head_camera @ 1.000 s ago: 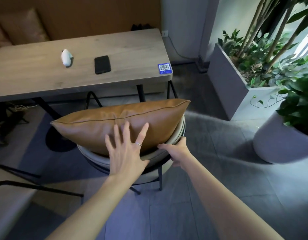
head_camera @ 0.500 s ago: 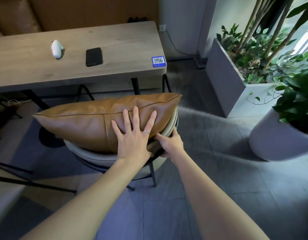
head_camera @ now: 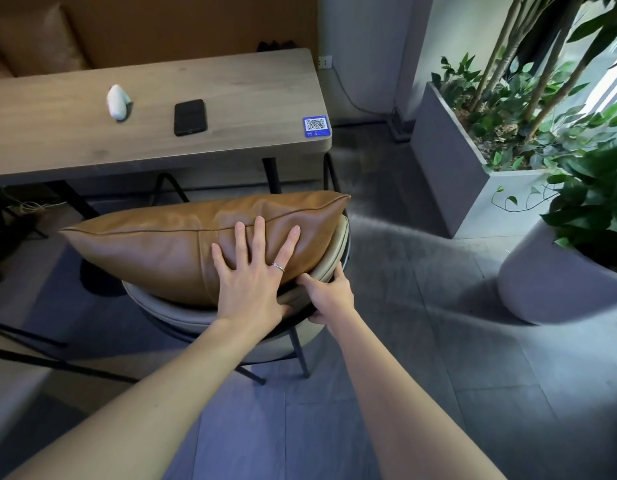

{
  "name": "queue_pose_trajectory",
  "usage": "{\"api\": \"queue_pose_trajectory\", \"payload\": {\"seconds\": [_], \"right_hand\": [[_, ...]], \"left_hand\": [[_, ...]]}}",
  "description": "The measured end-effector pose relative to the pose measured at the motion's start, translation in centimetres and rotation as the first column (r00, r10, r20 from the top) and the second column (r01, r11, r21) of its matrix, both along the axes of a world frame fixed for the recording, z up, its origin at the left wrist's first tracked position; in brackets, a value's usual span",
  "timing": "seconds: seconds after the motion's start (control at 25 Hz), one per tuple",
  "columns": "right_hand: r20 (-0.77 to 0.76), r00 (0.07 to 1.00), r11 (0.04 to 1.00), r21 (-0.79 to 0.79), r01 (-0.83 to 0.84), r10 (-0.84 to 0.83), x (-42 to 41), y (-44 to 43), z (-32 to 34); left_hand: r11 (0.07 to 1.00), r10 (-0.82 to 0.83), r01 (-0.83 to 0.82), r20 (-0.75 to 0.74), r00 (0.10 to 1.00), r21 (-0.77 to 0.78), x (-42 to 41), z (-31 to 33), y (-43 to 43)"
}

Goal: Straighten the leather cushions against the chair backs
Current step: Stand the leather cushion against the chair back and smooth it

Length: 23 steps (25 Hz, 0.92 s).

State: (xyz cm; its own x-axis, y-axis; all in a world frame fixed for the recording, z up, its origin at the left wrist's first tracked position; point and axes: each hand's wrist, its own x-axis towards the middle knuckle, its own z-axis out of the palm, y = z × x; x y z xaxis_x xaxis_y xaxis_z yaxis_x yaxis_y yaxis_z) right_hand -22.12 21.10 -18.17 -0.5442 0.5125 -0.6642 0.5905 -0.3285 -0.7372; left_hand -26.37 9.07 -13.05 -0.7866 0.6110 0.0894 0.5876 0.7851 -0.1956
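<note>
The left hand (head_camera: 253,282) lies flat and open on the near face of the brown leather cushion (head_camera: 168,244), with the fingers spread and pressing the leather toward the right part of it; a ring (head_camera: 278,267) sits on one finger. Just to the right, the right hand (head_camera: 329,294) is closed around the curved top edge of the chair back (head_camera: 331,258), with the thumb near the lower corner of the cushion. The cushion lies on its long side along the top of the chair back, its seam running from left to right, and its left end reaches out past the chair. The chair stands on thin black legs on the grey tiled floor (head_camera: 386,393). Farther away is a wooden table (head_camera: 57,140); on it are a white object (head_camera: 117,101), a black phone (head_camera: 190,117) and a blue QR code sticker (head_camera: 316,126) near the right corner. On the right stand a grey rectangular planter (head_camera: 452,174) and a round grey pot (head_camera: 549,285), both with green plants.
</note>
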Motion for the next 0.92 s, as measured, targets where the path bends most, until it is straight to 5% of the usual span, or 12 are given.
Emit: {"api": "queue_pose_trajectory", "payload": {"seconds": [0.92], "right_hand": [[-0.055, 0.998, 0.999, -0.043, 0.014, -0.016, -1.8, -1.3, -0.1]], "left_hand": [[1.0, 0.0, 0.0, -0.026, 1.0, -0.008, -2.4, -0.3, -1.1]]}}
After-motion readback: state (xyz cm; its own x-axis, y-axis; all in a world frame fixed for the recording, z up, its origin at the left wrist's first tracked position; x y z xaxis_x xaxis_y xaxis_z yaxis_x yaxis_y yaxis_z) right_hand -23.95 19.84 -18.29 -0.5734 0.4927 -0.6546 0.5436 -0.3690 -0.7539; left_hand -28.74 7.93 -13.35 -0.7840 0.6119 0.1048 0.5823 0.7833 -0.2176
